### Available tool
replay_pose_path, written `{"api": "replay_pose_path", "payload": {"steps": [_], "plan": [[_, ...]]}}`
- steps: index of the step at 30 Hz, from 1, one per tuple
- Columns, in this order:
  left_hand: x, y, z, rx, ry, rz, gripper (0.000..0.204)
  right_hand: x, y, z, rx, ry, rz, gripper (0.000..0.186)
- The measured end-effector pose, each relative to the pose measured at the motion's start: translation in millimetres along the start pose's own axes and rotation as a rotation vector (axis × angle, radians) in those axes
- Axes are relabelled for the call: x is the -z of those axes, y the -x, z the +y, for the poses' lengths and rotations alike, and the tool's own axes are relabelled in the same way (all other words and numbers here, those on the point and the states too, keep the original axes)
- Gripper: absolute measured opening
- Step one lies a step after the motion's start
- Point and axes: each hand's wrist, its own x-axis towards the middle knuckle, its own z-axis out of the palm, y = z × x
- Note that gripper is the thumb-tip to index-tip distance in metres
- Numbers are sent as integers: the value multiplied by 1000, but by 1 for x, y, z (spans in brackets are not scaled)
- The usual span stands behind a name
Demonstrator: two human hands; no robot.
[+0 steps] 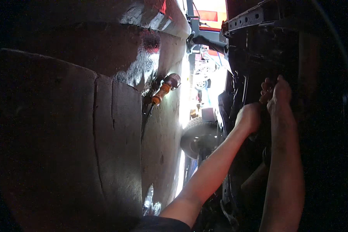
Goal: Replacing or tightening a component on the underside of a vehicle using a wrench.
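Both my arms reach up into the dark underside of a vehicle (pixel 259 46). My left hand (pixel 249 118) is closed, its back toward me, and what it grips is lost in shadow. Just above and to the right, my right hand (pixel 279 94) has its fingers curled round something I cannot make out, close against the dark parts. A small yellowish patch shows between the two hands, too dim to name. On the ground to the left, apart from both hands, lies an orange and dark work light (pixel 166 88) with a cord trailing from its end.
Worn brown sheeting (pixel 65 127) with creased edges covers the ground at left. A tyre (pixel 199 135) stands beyond my left forearm. A metal rail with holes (pixel 255 16) runs along the upper right. Bright light fills the gap at the far middle, beside a grey post (pixel 192 23).
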Motion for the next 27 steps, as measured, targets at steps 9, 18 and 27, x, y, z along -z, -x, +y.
{"api": "replay_pose_path", "payload": {"steps": [9, 18, 27], "plan": [[-3, -9, 32, -15, 1794, -77, 16, -68, 111, 3, 588, 152, 140, 28], [14, 27, 31, -309, 1256, 660, 14, -83, 117, 20, 515, 144, 198, 26], [13, 37, 38, -331, 473, 835, 16, -68, 105, 19, 533, 134, 167, 29]]}}
